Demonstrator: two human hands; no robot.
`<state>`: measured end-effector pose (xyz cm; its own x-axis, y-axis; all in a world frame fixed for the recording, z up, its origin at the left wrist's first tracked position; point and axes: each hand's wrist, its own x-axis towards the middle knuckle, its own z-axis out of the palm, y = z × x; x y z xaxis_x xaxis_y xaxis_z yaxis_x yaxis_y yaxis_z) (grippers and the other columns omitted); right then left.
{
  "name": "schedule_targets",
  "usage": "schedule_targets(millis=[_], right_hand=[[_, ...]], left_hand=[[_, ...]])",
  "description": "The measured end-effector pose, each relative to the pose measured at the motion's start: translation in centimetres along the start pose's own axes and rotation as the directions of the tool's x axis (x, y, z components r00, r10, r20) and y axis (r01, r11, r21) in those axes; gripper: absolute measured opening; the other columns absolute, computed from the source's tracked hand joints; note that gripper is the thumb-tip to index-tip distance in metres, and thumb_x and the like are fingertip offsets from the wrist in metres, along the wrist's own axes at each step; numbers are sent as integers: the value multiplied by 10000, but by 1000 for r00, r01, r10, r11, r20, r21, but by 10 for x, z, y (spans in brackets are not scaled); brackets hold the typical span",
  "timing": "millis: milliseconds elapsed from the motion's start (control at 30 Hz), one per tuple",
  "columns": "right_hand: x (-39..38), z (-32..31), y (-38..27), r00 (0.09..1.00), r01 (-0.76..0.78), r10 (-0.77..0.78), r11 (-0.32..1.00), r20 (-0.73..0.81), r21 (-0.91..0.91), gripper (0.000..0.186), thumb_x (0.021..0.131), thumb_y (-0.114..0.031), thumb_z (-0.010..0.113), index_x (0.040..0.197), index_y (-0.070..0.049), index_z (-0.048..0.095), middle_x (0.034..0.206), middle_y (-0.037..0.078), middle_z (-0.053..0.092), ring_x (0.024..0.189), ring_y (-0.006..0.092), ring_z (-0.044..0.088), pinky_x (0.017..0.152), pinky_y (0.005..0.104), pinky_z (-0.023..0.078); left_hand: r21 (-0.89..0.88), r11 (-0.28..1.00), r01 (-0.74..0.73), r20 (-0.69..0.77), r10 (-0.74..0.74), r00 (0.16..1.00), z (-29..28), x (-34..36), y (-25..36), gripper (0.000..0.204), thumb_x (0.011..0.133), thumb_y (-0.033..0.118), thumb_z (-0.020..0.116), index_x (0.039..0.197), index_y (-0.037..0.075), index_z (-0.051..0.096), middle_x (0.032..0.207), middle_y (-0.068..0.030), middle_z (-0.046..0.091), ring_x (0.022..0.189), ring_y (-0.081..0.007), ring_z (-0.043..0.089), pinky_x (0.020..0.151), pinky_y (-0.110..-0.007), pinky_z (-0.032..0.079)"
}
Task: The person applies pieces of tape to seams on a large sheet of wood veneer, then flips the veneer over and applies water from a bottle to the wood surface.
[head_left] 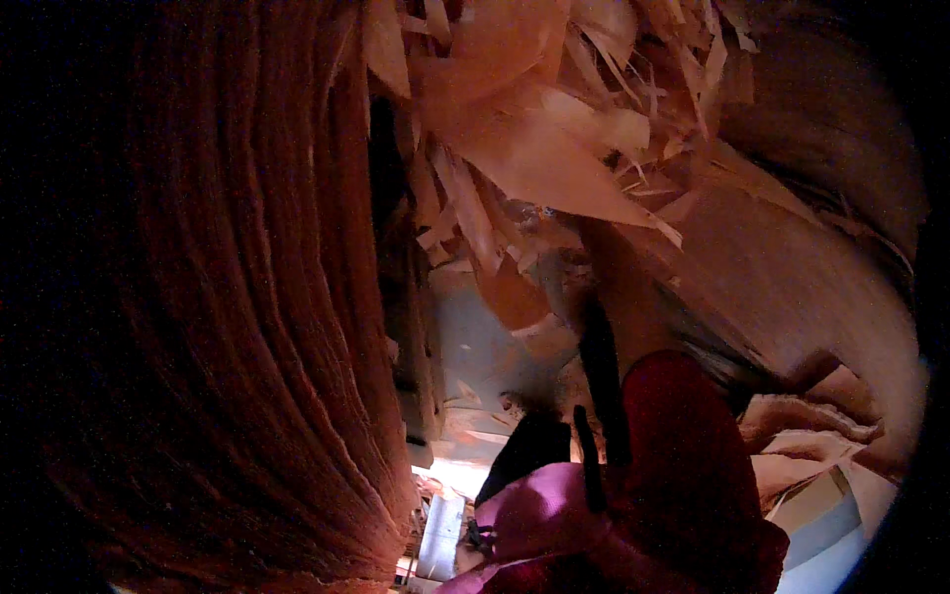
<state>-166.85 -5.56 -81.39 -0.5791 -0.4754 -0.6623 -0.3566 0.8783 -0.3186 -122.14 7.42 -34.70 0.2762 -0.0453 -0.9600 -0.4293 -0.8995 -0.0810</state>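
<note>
A red sleeve (pixel 683 436) comes up from the lower right, and my bare right forearm (pixel 633 312) reaches out of it, away from me. It runs up to a loose bunch of torn wood veneer scraps (pixel 534 148). The hand itself is hidden behind the thin, reddish-brown pieces, so its grip does not show. Some scraps hang down over the grey floor (pixel 485 337). My left hand does not show in the picture.
A tall stack of thin veneer sheets (pixel 287 297) with wavy edges fills the left side. Broad veneer sheets (pixel 792 267) lie at the right, with crumpled pieces (pixel 811 436) below them. Pink cloth (pixel 544 515) and a bright light-coloured block (pixel 440 535) are at the bottom. The picture is dark.
</note>
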Motion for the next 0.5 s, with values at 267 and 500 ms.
schedule_targets(millis=[267,500], right_hand=[[-185,-94,-7,959,239,-257,959,116,153,577,644,-75,742,1144,-50,455,1008,47,561,903,180,549,815,337,456],[-418,-279,-9,775,195,-461,825,432,530,624,627,-70,764,1162,-53,444,1030,43,560,925,178,551,832,338,456]], left_hand=[[343,906,-250,76,238,968,-25,-95,28,268,759,172,683,992,49,632,787,-40,636,681,-107,542,625,-280,442],[274,776,-568,141,552,822,-60,-158,-40,308,774,246,676,1037,93,623,821,-49,650,745,-110,581,690,-263,450]])
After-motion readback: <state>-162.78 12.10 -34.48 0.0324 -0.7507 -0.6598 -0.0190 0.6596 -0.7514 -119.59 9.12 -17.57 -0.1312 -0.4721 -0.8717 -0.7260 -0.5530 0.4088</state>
